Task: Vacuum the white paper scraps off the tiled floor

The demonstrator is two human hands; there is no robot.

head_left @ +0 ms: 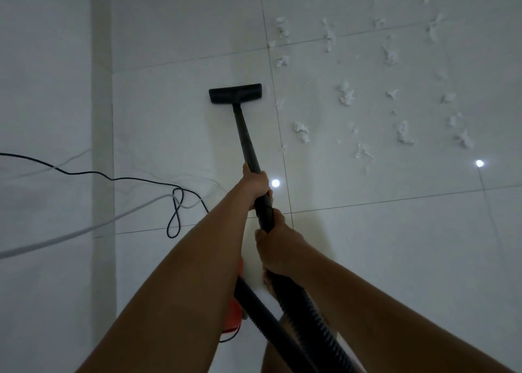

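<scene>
Head: blk cord loops left of wand; scraps right.

The left hand is gripping the black vacuum wand farther along, the right hand is gripping it nearer the ribbed hose. The floor nozzle is resting on the tiled floor, just left of the scattered white paper scraps; a black cord is lying looped at the left
</scene>
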